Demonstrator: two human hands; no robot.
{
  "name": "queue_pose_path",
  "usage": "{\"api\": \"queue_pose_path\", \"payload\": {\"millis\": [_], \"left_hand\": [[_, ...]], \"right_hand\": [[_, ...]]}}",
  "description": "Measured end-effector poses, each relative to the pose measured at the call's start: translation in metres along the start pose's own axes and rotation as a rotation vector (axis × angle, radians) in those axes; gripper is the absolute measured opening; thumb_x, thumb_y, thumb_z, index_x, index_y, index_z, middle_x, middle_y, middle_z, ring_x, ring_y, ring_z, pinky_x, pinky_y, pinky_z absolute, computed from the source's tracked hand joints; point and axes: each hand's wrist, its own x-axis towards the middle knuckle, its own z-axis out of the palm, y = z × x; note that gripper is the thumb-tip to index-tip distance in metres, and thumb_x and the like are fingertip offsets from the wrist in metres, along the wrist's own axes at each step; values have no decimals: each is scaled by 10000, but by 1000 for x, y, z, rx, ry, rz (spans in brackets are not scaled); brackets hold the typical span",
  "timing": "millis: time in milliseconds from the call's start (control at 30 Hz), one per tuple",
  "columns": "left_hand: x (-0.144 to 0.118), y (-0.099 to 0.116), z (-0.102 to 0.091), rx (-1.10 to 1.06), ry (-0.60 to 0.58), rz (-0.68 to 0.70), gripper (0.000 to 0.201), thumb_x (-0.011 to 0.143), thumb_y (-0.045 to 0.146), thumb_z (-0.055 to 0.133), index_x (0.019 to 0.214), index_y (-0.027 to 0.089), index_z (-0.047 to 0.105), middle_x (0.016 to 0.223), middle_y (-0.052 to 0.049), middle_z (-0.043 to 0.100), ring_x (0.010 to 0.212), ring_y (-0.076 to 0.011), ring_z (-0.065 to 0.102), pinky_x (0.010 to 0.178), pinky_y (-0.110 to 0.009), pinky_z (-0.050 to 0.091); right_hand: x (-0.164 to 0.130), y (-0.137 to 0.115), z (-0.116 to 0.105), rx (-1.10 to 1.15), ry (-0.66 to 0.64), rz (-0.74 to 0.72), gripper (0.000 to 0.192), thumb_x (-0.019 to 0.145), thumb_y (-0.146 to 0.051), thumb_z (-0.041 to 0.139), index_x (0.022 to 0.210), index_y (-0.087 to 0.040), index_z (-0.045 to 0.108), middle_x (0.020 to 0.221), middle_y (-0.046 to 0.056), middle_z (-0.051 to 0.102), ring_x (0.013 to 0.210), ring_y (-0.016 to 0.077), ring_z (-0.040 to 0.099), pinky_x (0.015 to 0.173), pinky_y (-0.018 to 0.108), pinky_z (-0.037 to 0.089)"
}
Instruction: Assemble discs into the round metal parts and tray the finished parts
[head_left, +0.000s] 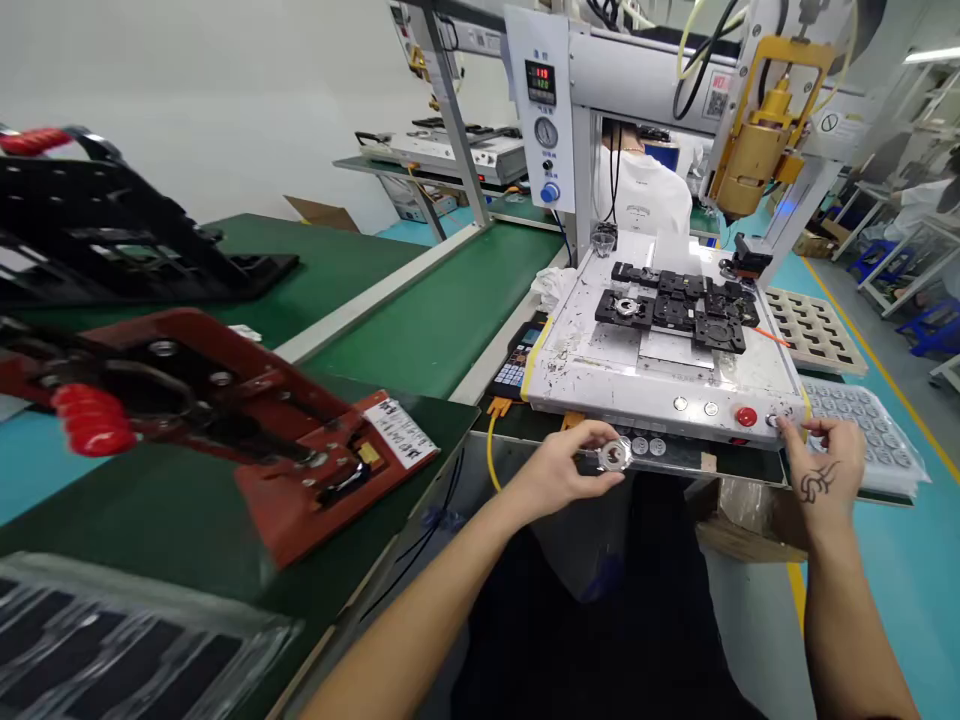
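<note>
At the dispensing machine's front panel, my left hand pinches a metal ring, my right hand fingers close on a button; slackening could drop the ring.

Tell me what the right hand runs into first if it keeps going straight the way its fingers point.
The right hand points up-left at the machine's front panel. Its fingertips are at the rightmost silver button, probably met first; contact is unclear. The red button lies further left.
</note>
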Motion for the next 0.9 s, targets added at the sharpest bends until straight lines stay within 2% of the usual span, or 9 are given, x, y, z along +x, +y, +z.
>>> {"api": "queue_pose_path", "payload": {"millis": [67, 133, 200, 267, 367, 500, 700, 800, 900], "left_hand": [[11, -13, 21, 45, -128, 39, 425, 814, 320, 856, 1195, 224, 695, 1249, -91, 791, 1168, -270, 755, 1042, -417, 597], [25, -27, 38, 106, -234, 107, 410, 792, 274, 875, 1159, 225, 700, 1406, -125, 740, 1344, -316, 682, 1147, -460, 535], [38, -41, 49, 171, -290, 163, 380, 774, 239, 884, 1108, 209, 704, 1478, -151, 696, 1407, -349, 639, 1184, -478, 504], [47, -50, 55, 208, -317, 184, 370, 768, 232, 889, 1089, 200, 707, 1488, -162, 685, 1386, -360, 649, 1171, -481, 515], [45, -55, 57, 213, -356, 200, 378, 777, 221, 888, 1106, 211, 703, 1548, -157, 647, 1476, -362, 577, 1242, -516, 450], [29, -50, 56, 166, -402, 202, 381, 807, 213, 880, 1138, 223, 692, 1630, -151, 579, 1578, -327, 475, 1352, -540, 293], [26, -46, 55, 83, -405, 141, 358, 819, 191, 862, 1125, 227, 680, 1619, -139, 593, 1588, -314, 460, 1345, -545, 298], [30, -44, 52, 91, -454, 111, 340, 814, 191, 857, 1102, 211, 677, 1621, -163, 587, 1593, -313, 454, 1360, -519, 258], [32, -41, 46, 82, -522, 62, 335, 822, 218, 857, 1100, 207, 671, 1648, -164, 556, 1630, -313, 390, 1361, -495, 248]], "right_hand": [[-17, -20, 7, 104, -110, -70, 303, 980, -528, 721, 939, -229, 697, 888, 82, 682, 886, 296, 639, 907, 490, 531], [-35, -41, 19, 278, -397, -208, 183, 1056, -392, 626, 1011, -251, 734, 976, 99, 750, 929, 294, 697, 911, 477, 570], [-51, -56, 36, 391, -644, -332, 226, 1092, -292, 530, 1118, -266, 753, 1111, 107, 789, 1048, 296, 731, 967, 484, 593], [-62, -61, 53, 411, -738, -376, 296, 1101, -229, 469, 1198, -261, 747, 1194, 114, 792, 1136, 295, 729, 1011, 491, 598], [-72, -58, 69, 364, -737, -361, 336, 1112, -198, 423, 1240, -248, 730, 1185, 127, 786, 1139, 302, 720, 1003, 500, 600], [-79, -57, 69, 281, -739, -364, 289, 1116, -263, 496, 1303, -228, 714, 1164, 148, 757, 1102, 329, 697, 983, 515, 581], [-90, -54, 79, 237, -716, -439, 270, 1110, -304, 562, 1248, -202, 770, 1074, 155, 755, 992, 310, 680, 881, 446, 565], [-103, -43, 87, 291, -662, -476, 269, 1115, -250, 540, 1186, -209, 797, 1011, 133, 788, 879, 258, 687, 803, 403, 559], [-118, -33, 83, 373, -622, -497, 249, 1098, -226, 566, 1126, -226, 814, 961, 109, 808, 794, 221, 696, 721, 372, 556]]}}
